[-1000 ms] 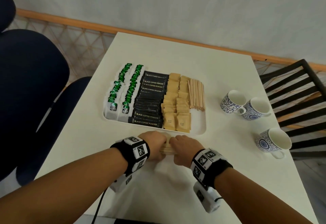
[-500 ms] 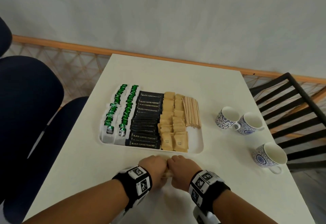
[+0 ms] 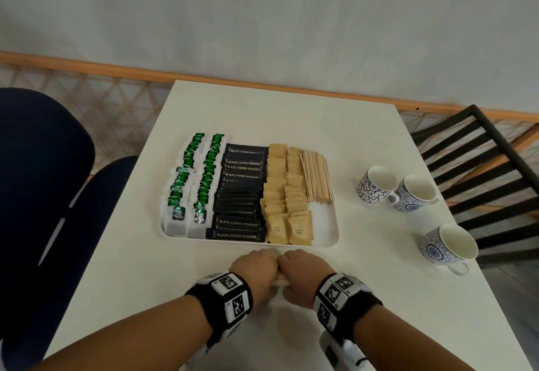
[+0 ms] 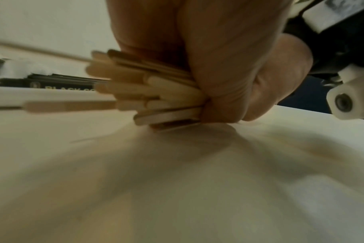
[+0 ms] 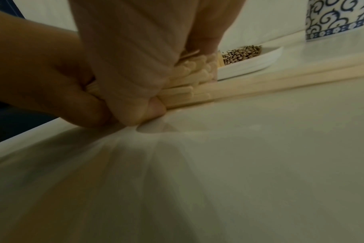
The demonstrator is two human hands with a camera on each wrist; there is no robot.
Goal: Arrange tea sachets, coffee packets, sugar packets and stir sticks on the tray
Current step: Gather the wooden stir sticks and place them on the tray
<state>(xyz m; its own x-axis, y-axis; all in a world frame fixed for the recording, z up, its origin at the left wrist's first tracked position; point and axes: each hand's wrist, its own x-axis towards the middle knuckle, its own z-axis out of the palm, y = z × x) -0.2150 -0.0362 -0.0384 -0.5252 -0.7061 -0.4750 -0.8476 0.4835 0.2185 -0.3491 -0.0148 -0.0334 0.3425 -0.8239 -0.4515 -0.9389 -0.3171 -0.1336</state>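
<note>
Both hands sit side by side on the table just in front of the white tray [image 3: 330,241]. My left hand [image 3: 256,270] and right hand [image 3: 303,273] grip one bundle of wooden stir sticks [image 3: 280,282], fingers curled round it. The bundle [image 4: 148,92] rests on the tabletop, its ends uneven. In the right wrist view the bundle [image 5: 189,78] points toward the tray. The tray holds rows of green tea sachets [image 3: 186,184], black coffee packets [image 3: 239,195], brown sugar packets [image 3: 284,195] and a pile of stir sticks [image 3: 316,178].
Three blue-patterned cups [image 3: 376,184] [image 3: 414,192] [image 3: 446,245] stand to the right of the tray. A dark blue chair [image 3: 43,166] is on the left and a black slatted chair [image 3: 481,166] on the right. A strip of bare tray floor lies below the stick pile.
The head view has tilted up, showing more wall. Both hands stay together on the stick bundle in front of the tray, and less of the bundle shows between them.
</note>
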